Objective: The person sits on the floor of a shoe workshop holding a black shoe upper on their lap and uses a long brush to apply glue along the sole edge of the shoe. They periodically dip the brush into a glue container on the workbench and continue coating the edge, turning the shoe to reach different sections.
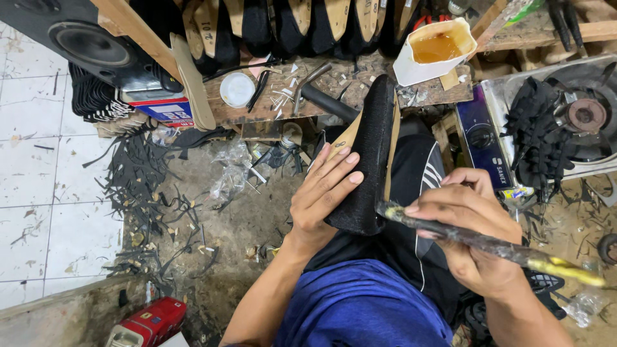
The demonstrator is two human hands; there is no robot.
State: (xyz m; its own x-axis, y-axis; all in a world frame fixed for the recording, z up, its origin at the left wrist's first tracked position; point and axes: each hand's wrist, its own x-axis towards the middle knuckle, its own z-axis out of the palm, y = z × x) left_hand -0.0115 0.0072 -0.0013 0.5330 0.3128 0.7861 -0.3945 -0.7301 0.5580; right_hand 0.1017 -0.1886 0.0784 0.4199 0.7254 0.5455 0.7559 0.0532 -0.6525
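Fingers of the left hand [321, 193] are wrapped around one black shoe sole [367, 151], propped upright over the lap; the right hand [472, 225] grips one glue-crusted brush [488, 244], its tip touching the sole's edge. One white cup of amber glue [432, 51] sits on the cluttered wooden bench [334, 83], beside a row of more soles. One speaker [83, 42] and one stove [553, 115] flank it. Black scraps litter the dirt floor [212, 225].

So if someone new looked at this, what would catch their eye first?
Probably the black shoe piece at the centre, steadied by the left hand, while the right hand holds a glue-caked brush to its edge. Next, the white container of amber glue on the cluttered wooden bench above, and the black scraps strewn over the floor at left.
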